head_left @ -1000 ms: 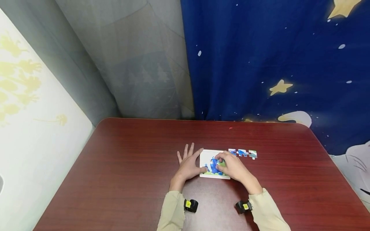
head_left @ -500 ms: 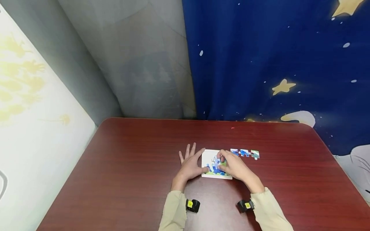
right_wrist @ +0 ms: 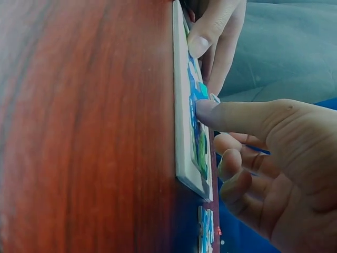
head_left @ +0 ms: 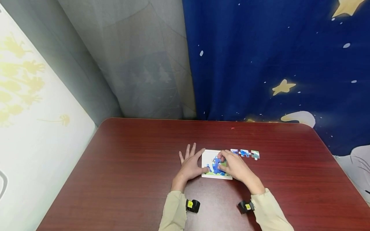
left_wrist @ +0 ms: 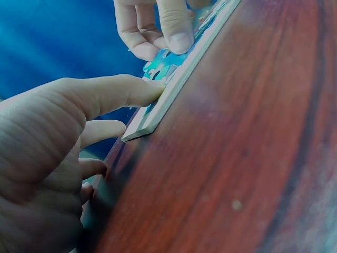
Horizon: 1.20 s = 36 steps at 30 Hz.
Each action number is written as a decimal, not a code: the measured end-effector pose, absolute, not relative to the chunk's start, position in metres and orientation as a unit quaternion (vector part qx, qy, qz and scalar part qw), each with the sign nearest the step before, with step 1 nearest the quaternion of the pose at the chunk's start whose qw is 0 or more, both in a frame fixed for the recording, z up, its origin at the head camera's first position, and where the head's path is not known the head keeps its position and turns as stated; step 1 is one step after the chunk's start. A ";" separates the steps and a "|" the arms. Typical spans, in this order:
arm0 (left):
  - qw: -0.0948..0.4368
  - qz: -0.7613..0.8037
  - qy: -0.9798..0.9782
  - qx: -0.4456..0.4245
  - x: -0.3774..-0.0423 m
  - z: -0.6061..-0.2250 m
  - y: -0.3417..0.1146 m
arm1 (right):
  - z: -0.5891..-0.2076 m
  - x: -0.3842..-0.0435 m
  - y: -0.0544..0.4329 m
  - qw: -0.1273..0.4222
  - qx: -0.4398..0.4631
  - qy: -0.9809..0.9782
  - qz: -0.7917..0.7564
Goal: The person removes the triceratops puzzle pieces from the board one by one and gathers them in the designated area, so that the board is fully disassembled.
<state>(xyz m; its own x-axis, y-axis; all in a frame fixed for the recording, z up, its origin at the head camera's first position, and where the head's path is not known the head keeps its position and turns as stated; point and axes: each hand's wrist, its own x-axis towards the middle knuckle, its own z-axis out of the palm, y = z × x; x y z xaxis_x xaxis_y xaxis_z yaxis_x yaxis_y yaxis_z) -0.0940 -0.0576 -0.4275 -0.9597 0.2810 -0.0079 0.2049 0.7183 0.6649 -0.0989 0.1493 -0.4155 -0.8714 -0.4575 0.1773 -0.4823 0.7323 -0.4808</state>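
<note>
Lying on your red tabletop (head_left: 138, 166), before a blue curtain (head_left: 240, 64): the puzzle (head_left: 207, 156). Your left hand (head_left: 189, 166), splayed, touches it, gripping nothing. Your right hand (head_left: 235, 166) hides part; can't tell its grip.

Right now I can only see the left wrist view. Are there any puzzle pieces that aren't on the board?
Observer: Yes, the head view shows three loose pieces on the table, to the right of the board.
Operator: Anything else out there, near the far edge?
Observer: A little red speck, too small to tell what it is.
Operator: Is there a pattern on the curtain?
Observer: The blue curtain has yellow stars, like this star.
</note>
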 end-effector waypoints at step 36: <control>0.056 0.356 0.924 0.132 -0.094 -0.431 -0.058 | -0.403 -0.096 0.252 -0.020 0.138 -0.924 0.357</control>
<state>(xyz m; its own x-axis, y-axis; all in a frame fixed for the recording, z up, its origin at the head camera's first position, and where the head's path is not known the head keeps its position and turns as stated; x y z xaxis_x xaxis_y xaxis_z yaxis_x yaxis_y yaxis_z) -0.0937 -0.0585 -0.4309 -0.9592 0.2827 -0.0090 0.2035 0.7119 0.6721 -0.0961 0.2524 -0.4026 -0.9609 -0.2698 0.0620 -0.2415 0.7071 -0.6646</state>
